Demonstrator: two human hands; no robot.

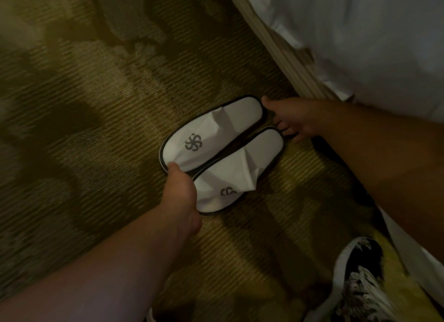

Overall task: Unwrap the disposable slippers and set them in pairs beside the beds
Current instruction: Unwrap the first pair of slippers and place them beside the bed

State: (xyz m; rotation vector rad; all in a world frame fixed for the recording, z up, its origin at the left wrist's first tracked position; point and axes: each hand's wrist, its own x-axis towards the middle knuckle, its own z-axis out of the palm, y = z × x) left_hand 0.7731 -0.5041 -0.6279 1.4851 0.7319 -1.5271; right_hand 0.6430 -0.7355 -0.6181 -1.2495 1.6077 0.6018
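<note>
We see two white slippers flat on the carpet [96,105], side by side, long edges touching or nearly so, both with dark trim and a dark swirl logo on the upper. Far slipper [211,134] has its logo fully visible; near slipper [237,170] has its logo partly hidden behind our left hand. Uppers are creased. No wrapper visible on either. Toes point lower left, heels upper right toward the bed.

Left hand [182,192] is at the toe ends, thumb tip on the edge of the far slipper, palm against the toe of the near one. Fingers are hidden under the hand, so we cannot tell if it is pinching or just resting.

Right hand [288,120] is at the heel ends, thumb spread wide from curled fingers, touching both heels. A closed grasp we cannot confirm.

Bed frame [283,55] runs diagonally just beyond the heels, white bedding [372,45] above it. A patterned shoe [360,281] sits lower right, apart from the pair.
</note>
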